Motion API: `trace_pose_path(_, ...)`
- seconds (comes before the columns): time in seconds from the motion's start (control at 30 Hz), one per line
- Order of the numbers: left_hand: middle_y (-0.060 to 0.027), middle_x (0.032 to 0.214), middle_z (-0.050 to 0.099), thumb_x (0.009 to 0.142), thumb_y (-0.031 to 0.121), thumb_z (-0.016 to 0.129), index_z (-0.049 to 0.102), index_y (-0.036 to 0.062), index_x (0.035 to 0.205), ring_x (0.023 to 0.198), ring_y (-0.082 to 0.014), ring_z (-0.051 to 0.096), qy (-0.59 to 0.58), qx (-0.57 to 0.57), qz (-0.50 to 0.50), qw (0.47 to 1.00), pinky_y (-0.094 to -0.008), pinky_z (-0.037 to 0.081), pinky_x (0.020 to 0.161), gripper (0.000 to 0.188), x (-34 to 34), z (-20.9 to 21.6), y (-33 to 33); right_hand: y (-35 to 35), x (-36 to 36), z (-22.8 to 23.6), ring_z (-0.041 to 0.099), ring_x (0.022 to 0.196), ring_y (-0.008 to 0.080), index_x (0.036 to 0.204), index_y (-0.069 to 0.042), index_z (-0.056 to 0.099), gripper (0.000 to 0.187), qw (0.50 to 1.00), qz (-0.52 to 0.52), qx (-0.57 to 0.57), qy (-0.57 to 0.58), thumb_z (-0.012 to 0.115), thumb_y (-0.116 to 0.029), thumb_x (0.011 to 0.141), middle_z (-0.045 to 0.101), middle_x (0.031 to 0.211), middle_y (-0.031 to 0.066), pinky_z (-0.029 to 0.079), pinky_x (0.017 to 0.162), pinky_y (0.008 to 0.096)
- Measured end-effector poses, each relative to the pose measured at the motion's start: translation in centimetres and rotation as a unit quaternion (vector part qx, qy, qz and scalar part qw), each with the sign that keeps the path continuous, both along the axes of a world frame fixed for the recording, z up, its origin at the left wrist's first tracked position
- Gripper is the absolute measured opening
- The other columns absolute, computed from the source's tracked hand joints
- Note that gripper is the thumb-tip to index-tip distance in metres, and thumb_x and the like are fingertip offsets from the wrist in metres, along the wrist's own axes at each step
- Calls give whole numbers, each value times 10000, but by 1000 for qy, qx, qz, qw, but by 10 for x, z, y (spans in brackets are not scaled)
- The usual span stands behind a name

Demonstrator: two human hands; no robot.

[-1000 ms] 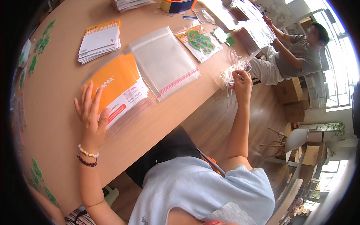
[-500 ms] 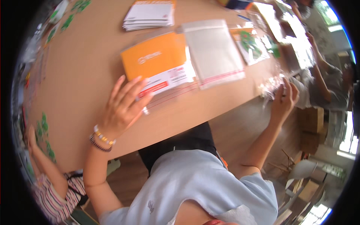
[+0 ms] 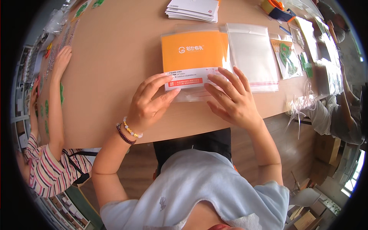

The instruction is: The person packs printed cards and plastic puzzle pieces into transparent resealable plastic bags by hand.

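An orange and white printed card (image 3: 193, 57) lies flat on the table in a clear plastic sleeve. My left hand (image 3: 149, 101), wearing two beaded bracelets, has its fingers spread at the card's lower left edge. At the lower right edge, my right hand (image 3: 235, 99) also has spread fingers, their tips on or just over the sleeve. Neither hand grips anything. Right beside the card is a stack of clear plastic bags (image 3: 253, 57) with pinkish-red lines along the lower edge, close to my right fingertips.
Beyond the card sits a stack of white cards (image 3: 191, 10). A tape dispenser (image 3: 279, 10), a bagged green piece (image 3: 287, 59) and a bunch of pale ribbons (image 3: 302, 103) are to the right. At left, a person's arm (image 3: 57, 99) reaches over the table near green pieces.
My right hand has come from beside the ribbons at the right edge to the card's lower right. My left hand stays by the card. The person at left now reaches farther over the table.
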State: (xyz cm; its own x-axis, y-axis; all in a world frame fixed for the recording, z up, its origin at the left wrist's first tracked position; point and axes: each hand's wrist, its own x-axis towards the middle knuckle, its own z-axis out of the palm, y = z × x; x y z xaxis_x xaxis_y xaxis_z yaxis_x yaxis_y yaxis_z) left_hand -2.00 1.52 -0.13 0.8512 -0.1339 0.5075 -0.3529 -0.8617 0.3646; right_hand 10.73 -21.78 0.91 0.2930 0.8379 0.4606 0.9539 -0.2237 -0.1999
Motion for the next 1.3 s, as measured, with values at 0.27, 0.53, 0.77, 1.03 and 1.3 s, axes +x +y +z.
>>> trace_pose_path(0.27,-71,1126,578,760,153,707,675,105,1089,1002,-252,552,16,13,19,1000,-423,431,910,334,-2,7,5,7,-1,-8,541,1153,264,1003,-78,661,332,999,32,32,12,725,-127,681,597,1152,64,387,1026,505)
trace_pose_path(0.53,13,950,587,695,141,756,694,157,1049,863,-170,559,-50,96,33,994,-403,390,912,359,6,-6,16,-5,9,-9,570,1107,264,1023,-109,671,359,1000,-9,23,9,730,-100,669,596,1167,50,439,982,477)
trace_pose_path(0.77,63,790,500,674,152,773,716,211,1010,755,-117,493,-35,121,89,988,-378,326,894,346,6,-4,19,1,15,-12,566,868,171,922,-97,719,283,999,-16,44,3,726,-93,639,627,1073,5,455,724,329)
trace_pose_path(1.03,75,807,530,663,146,771,737,240,932,756,-117,470,46,43,34,997,-349,298,801,287,4,2,26,-12,19,-14,527,817,210,858,-87,717,254,988,-48,59,133,758,-76,607,642,1027,31,430,673,314)
trace_pose_path(1.3,27,823,552,640,165,814,708,177,831,748,-148,480,156,-129,45,978,-339,303,775,219,8,2,28,-12,22,-9,514,856,244,796,-87,685,220,962,-109,44,245,789,-117,605,611,965,71,431,725,323)
